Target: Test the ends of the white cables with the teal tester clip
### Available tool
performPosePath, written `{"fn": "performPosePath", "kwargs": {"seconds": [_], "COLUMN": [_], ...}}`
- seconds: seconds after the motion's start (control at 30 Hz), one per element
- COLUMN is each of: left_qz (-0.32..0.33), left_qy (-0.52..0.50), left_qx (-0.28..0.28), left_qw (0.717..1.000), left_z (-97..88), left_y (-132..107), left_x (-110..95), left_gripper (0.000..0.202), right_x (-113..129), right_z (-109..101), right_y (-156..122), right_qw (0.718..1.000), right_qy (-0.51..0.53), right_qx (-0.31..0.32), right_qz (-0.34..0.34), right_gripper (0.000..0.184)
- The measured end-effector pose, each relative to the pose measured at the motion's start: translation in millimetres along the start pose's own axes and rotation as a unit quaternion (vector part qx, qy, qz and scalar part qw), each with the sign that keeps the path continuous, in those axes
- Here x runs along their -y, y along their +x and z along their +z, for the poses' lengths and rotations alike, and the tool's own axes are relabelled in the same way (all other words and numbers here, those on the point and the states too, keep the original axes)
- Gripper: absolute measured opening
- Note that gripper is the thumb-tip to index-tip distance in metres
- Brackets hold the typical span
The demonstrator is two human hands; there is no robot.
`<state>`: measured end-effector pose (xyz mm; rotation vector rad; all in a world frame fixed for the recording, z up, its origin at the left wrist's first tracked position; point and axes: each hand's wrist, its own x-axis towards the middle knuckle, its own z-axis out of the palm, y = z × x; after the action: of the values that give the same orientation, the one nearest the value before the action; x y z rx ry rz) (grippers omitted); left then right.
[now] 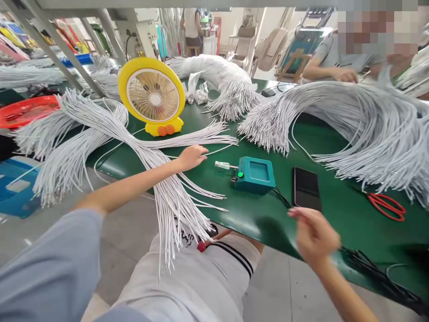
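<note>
My left hand (191, 156) rests on the green table (335, 214), its fingers closed in a pinch on one white cable (217, 151) that runs right from the bundle. That bundle of white cables (150, 165) fans across the table's edge and hangs over my lap. My right hand (313, 233) hovers over the near table edge, fingers loosely curled, and it is blurred. A teal box tester (254, 174) with a green button and a small clear connector (223, 165) sits between my hands. A black phone (306, 188) lies right of the box.
A yellow desk fan (152, 96) stands behind the bundle. Big heaps of white cables (351, 125) cover the right and far side. Red scissors (385, 206) lie at the right, an orange tray (28, 109) at the left. Another person (335, 62) sits across the table.
</note>
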<state>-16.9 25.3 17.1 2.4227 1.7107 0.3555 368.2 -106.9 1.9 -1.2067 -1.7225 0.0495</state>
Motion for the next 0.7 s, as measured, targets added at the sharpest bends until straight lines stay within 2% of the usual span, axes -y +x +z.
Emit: {"fn": "performPosePath", "kwargs": {"seconds": [0.03, 0.1, 0.17, 0.23, 0.33, 0.43, 0.47, 0.53, 0.63, 0.67, 0.7], "left_qz": [0.011, 0.026, 0.037, 0.047, 0.043, 0.041, 0.069, 0.140, 0.182, 0.179, 0.170], "left_qy": [-0.004, -0.012, -0.026, -0.049, -0.101, -0.199, -0.307, -0.480, -0.585, -0.604, -0.621], "left_qx": [0.016, 0.036, 0.042, 0.037, 0.013, -0.008, -0.006, 0.046, 0.194, 0.227, 0.235], "left_qw": [1.000, 0.999, 0.998, 0.997, 0.994, 0.979, 0.949, 0.865, 0.766, 0.743, 0.728], "left_z": [3.6, 12.6, 19.7, 20.4, 4.3, -27.3, -38.8, -58.6, -69.4, -66.0, -59.3], "left_y": [15, 37, 48, 54, 58, 48, 40, 21, -5, -10, -13], "left_x": [-5, -12, -16, -15, -11, -14, -17, -25, -34, -34, -31], "left_gripper": [0.031, 0.025, 0.021, 0.019, 0.020, 0.025, 0.024, 0.024, 0.028, 0.029, 0.030], "right_x": [17, 48, 72, 85, 90, 90, 89, 88, 86, 86, 86], "right_z": [22, 67, 107, 139, 171, 192, 198, 207, 213, 213, 213], "right_y": [4, 14, 22, 29, 36, 44, 47, 51, 54, 54, 55], "right_qw": [0.996, 0.979, 0.964, 0.953, 0.942, 0.943, 0.944, 0.944, 0.948, 0.945, 0.938], "right_qy": [0.070, 0.166, 0.214, 0.239, 0.255, 0.256, 0.264, 0.279, 0.276, 0.282, 0.295], "right_qx": [0.022, 0.081, 0.120, 0.151, 0.195, 0.210, 0.200, 0.164, 0.105, 0.088, 0.078], "right_qz": [-0.044, -0.087, -0.100, -0.107, -0.095, -0.017, 0.011, 0.063, 0.117, 0.138, 0.163], "right_gripper": [0.017, 0.024, 0.027, 0.027, 0.028, 0.025, 0.025, 0.022, 0.016, 0.015, 0.016]}}
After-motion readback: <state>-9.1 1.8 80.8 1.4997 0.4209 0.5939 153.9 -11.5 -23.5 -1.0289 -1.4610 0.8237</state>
